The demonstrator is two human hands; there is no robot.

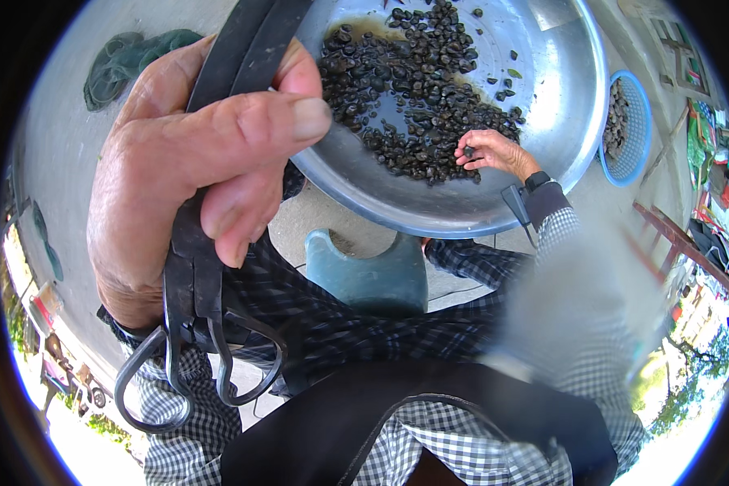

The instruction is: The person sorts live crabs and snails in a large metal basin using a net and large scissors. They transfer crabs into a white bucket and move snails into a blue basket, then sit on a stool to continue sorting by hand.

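Close to the camera, my left hand [158, 152] grips a pair of black iron scissors [194, 273]. The blades point up and lie together; the two looped handles hang down below the wrist. My right hand [492, 150] is over the near right part of a wide metal basin [443, 212]. Between its fingertips is one small dark snail [469, 151]. A heap of dark wet snails [395, 79] covers much of the basin floor, with murky water among them. Part of the basin is hidden behind my left hand and the scissors.
A blue plastic basket [635, 127] holding greyish pieces stands right of the basin. Between my legs is a blue-green plastic object [370, 279] with a curved rim. Green netting [112, 67] lies on the concrete floor at left. A reddish-brown frame [683, 240] is at right.
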